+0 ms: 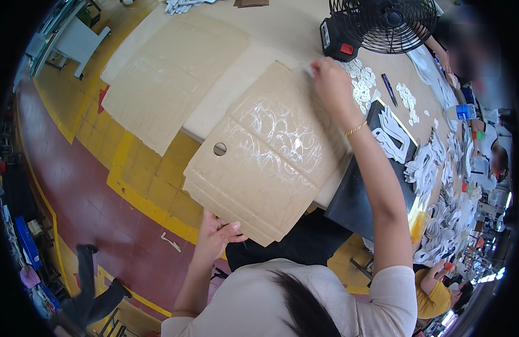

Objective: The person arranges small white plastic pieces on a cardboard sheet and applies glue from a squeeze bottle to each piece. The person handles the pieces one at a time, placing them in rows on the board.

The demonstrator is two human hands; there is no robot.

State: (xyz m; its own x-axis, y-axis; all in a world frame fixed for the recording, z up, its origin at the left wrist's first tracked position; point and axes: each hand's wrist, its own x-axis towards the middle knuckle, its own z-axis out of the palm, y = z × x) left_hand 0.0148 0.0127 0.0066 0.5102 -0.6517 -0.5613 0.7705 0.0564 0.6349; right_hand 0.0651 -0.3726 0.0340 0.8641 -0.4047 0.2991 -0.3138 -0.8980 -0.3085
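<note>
A brown cardboard sheet [259,140] with a round hole near its left side lies tilted across the table's near edge. Shiny, wet-looking swirls cover its middle. My left hand [217,235] grips the near edge, thumb on top and other fingers under it. At the far right corner of the sheet is my right hand [331,84], closed, with a gold bracelet on the wrist. Something small and whitish shows at its fingertips, too blurred to name. Just beyond that hand lie flat white cut-out pieces [360,84].
Another cardboard sheet [169,73] overhangs the table [293,33] at left. A black fan [383,25] stands at the back, near a pen [389,90]. To the right are a black board [355,196], piles of white cut-outs [439,219] and a bottle [460,112]. Other people sit along the right.
</note>
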